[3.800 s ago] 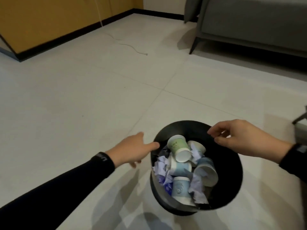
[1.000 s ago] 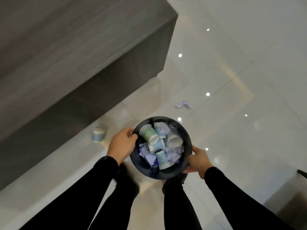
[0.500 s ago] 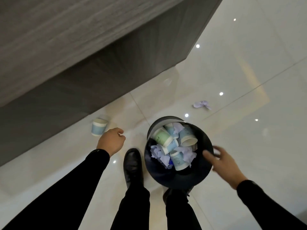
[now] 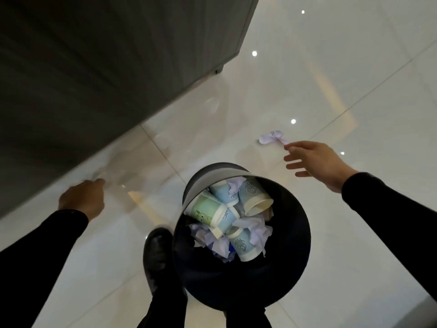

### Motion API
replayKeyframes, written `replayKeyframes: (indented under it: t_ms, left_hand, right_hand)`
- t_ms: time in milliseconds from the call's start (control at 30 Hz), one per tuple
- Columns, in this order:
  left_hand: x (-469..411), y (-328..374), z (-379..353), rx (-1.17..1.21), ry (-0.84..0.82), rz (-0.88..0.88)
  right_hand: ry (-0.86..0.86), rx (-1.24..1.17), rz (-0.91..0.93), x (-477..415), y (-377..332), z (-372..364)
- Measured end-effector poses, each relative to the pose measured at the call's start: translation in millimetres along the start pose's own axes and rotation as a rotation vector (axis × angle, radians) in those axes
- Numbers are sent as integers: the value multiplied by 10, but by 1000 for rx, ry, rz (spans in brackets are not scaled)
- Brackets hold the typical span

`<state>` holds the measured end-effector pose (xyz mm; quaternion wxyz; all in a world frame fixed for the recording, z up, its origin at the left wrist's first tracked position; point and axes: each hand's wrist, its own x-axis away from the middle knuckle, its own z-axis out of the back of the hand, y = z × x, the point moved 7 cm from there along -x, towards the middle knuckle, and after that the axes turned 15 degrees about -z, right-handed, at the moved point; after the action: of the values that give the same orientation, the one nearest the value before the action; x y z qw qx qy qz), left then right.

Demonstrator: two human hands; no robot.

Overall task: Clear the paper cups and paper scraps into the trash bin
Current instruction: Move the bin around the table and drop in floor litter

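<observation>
Right hand (image 4: 316, 162): released, fingers (image 4: 293, 145) straight and spread, palm down, holding nothing. The index tip reaches the near end of a lilac paper scrap (image 4: 270, 138) on the floor (image 4: 354, 79); whether it touches or stops just short, I cannot tell.

Left hand (image 4: 81, 201): seen from the back, motion-blurred, low at the foot of the grey cabinet (image 4: 106, 67). Fingers point downward and curl under; whether they grasp anything cannot be told.

Edges and room: the cabinet wall runs diagonally along the left side, its corner foot at upper centre. Glossy pale tiles lie open to the right and ahead of the scrap, with bright light spots reflected in them. A black shoe (image 4: 157, 254) stands just beside the trash bin's left side.

Task's things: the black trash bin (image 4: 305, 245) stands between the two arms, near the person's legs. Inside it lie paper cups (image 4: 208, 210), one green and several blue, tipped on their sides among crumpled lilac paper (image 4: 254, 229). The loose scrap lies beyond the bin, up and to its right.
</observation>
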<state>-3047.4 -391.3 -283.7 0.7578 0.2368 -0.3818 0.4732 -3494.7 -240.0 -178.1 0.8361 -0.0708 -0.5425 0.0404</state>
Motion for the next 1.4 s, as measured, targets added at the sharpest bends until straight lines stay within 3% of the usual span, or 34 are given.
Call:
replayKeyframes:
  t_ms: [200,333,467,633,767,900,967,1033,1133,1267,1333,1400]
  left_hand:
    - [401,57,143,87,80,-45]
    - [801,-163,135,231,146,74]
    - [853,-257,-198,339,15,144]
    - [428,-103,-405,471,59,41]
    - [274,-55,-540,320,-44,116]
    - [539,66,-151,328,115,135]
    - [783,303,337,424,297,21]
    - [1186,625,971,548,584,-159]
    - [1931,1286,1758,660,845,-536]
    - [2267,2208,1963,573,596,-931]
    - [2185,2477,1883,407,457,-1004]
    - [1972,2555,1844,408,410,-984]
  right_hand:
    - [-38,-24,-56,253,169,11]
    - [-101,16,-16,504,59,-153]
    - [-130,-86,100,563,-168,-353]
    - [-154,-87,241,522,-469,-559]
    - [-191,-14,241,510,-530,-618]
    - [-168,-23,210,582,-504,-536]
    - [-99,-88,184,643,-482,-382]
    - [-29,-131,155,696,-428,-199]
    - [52,-136,65,719,-262,78]
    - [72,-105,-48,664,-112,342]
    - [62,-93,-56,578,-112,396]
    - [45,-89,-38,433,-140,400]
